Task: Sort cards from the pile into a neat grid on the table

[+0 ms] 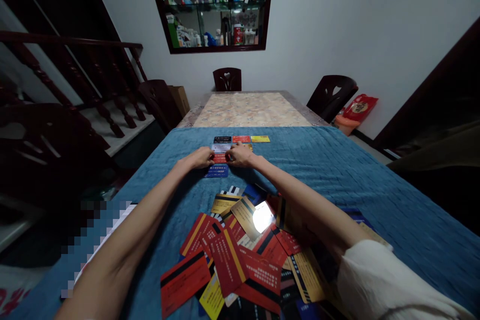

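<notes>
A red card (219, 158) lies on the blue cloth between my two hands. The closed fingers of my left hand (201, 157) grip its left end, and those of my right hand (242, 155) grip its right end. Just behind it is a pale white-lilac card (221, 148); a blue card (217, 171) lies in front. Farther back, a black card (222, 139), an orange-red card (241, 139) and a yellow card (260, 139) form a row. A gold card is partly hidden by my right hand.
A loose heap of overlapping cards, with a dark red one (228, 262) on top, spreads across the near part of the blue cloth (300, 160). Beneath my right forearm more cards are partly hidden. Chairs (332, 95) stand around the table; a stair railing (75, 67) is at left.
</notes>
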### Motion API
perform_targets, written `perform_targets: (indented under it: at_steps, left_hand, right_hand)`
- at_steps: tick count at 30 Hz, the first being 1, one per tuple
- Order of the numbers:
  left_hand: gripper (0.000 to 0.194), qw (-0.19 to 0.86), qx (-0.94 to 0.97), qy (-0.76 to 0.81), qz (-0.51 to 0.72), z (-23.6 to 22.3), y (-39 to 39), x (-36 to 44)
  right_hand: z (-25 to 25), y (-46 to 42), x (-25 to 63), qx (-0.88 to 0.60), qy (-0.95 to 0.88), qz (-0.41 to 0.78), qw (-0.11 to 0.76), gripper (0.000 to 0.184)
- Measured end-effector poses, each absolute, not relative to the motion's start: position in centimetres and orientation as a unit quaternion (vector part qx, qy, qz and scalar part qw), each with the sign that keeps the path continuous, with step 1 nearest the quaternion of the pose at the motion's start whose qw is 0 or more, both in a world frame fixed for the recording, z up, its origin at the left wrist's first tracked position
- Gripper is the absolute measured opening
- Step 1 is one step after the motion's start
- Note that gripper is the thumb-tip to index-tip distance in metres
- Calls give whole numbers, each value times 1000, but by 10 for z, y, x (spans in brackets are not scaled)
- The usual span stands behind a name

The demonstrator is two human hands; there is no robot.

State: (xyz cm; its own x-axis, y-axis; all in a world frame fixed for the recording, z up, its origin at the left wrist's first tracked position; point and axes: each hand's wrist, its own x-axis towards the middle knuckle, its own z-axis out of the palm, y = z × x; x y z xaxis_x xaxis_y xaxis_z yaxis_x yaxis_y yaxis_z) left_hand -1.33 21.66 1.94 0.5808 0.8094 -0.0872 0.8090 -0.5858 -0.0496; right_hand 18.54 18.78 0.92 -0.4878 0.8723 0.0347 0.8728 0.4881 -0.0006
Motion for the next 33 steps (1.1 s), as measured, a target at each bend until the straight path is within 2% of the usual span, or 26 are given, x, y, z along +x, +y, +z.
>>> perform_targets:
  at_steps: [19, 33]
  left_hand:
    - [24, 20, -872, -489, 26, 17, 207, -3]
    - [19, 51, -857, -513, 19, 20, 188, 9]
  right_hand:
    - [16, 182, 180, -514, -857, -32, -15, 34]
    - [16, 175, 195, -491, -870, -45, 7, 40]
